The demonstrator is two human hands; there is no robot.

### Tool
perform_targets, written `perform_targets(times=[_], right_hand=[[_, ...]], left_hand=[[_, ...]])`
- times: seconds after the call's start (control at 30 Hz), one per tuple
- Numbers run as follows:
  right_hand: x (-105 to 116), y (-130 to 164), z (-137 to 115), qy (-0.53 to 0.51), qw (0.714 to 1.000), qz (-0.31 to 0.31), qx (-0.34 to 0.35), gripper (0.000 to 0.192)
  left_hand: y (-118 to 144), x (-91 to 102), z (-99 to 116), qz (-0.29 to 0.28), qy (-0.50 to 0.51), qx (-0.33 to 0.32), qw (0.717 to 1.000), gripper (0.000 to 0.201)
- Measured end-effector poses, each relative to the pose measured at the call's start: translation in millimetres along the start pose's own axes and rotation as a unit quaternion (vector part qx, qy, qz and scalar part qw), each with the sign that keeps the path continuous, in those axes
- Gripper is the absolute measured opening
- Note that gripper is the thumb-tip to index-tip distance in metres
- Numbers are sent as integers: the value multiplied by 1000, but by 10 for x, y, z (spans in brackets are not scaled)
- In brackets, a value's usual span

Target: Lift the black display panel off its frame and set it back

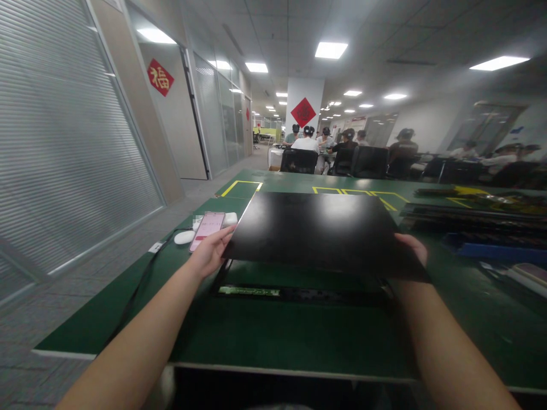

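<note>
A wide black display panel (316, 230) is held between my two hands, raised at a tilt above the green table. My left hand (209, 251) grips its left edge, fingers at the side and partly under it. Around the right edge my right hand (412, 249) is closed, with most of its fingers hidden behind the panel. Below the panel, a dark frame (333, 296) lies on the table. Along the frame's near side shows a narrow green circuit board strip (250, 291). The panel hides what lies further back beneath it.
Left of the panel lie a phone (208, 226), a white mouse-like object (184, 237) and a black cable (139, 279). Dark strips (457, 219) and a blue tray (474, 245) are on the right. Yellow tape (241, 182) marks the green table (299, 341). Several people sit beyond.
</note>
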State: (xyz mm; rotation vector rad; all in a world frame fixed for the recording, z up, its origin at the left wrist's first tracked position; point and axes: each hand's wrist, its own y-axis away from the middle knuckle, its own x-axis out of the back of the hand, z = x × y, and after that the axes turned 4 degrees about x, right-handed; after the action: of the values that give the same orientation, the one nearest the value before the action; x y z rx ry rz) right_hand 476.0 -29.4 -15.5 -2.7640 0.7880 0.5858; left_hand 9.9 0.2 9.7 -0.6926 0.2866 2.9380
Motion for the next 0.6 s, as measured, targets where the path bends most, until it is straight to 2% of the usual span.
perform_targets(times=[0.2,0.3,0.43,0.5,0.6], right_hand=[[-120,84,-63,-5,997,3,-82,3],[-185,115,-89,22,988,-18,-152,2],[-265,184,-112,69,959,-63,-266,10],[-302,229,-107,79,953,-81,-281,13],[-336,268,-73,84,946,-122,-289,16]], left_hand=[[18,12,-14,-22,-31,-3,999,39],[-6,63,-8,-4,-38,-24,999,47],[-30,126,22,57,-9,-46,997,42],[-27,137,38,79,-2,-51,996,37],[-9,111,62,50,-19,-76,996,38]])
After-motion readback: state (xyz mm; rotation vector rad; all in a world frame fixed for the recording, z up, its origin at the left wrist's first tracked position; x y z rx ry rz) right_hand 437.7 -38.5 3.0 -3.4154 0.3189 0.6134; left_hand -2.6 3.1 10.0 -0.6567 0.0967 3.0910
